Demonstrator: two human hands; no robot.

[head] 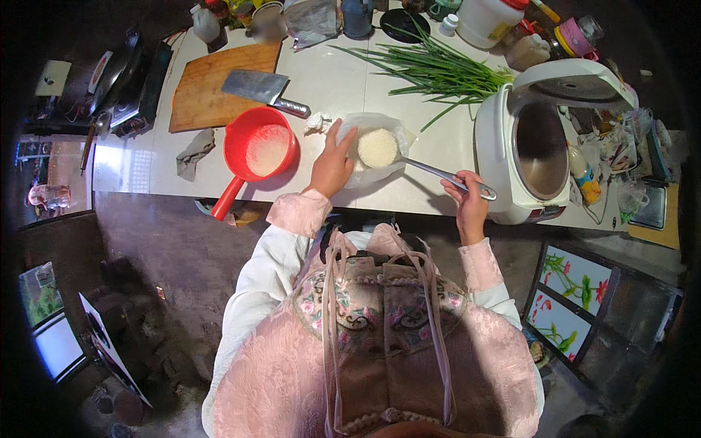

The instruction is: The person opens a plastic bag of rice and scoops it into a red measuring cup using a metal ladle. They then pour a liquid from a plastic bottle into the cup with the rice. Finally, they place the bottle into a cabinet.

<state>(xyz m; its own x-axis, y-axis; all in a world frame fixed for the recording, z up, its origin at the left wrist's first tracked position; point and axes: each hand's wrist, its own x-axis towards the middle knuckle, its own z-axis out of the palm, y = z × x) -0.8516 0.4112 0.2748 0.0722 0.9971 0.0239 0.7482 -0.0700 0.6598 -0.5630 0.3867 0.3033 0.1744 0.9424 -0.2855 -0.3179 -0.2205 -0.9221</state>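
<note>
My right hand grips the handle of a metal ladle. The ladle's bowl, heaped with white rice, is over the mouth of a translucent plastic bag. At the bag's left rim is my left hand, its index and middle fingers spread along the plastic and holding it; the thumb's grip is partly hidden. More white grains show in the bag below the ladle. Left of that hand stands a red plastic dipper with white rice inside, its handle jutting past the counter's front edge.
A cleaver lies across a wooden cutting board. Green onions spread behind the bag. To the right stands a rice cooker with its lid raised. A grey cloth and crumpled tissue lie near the dipper.
</note>
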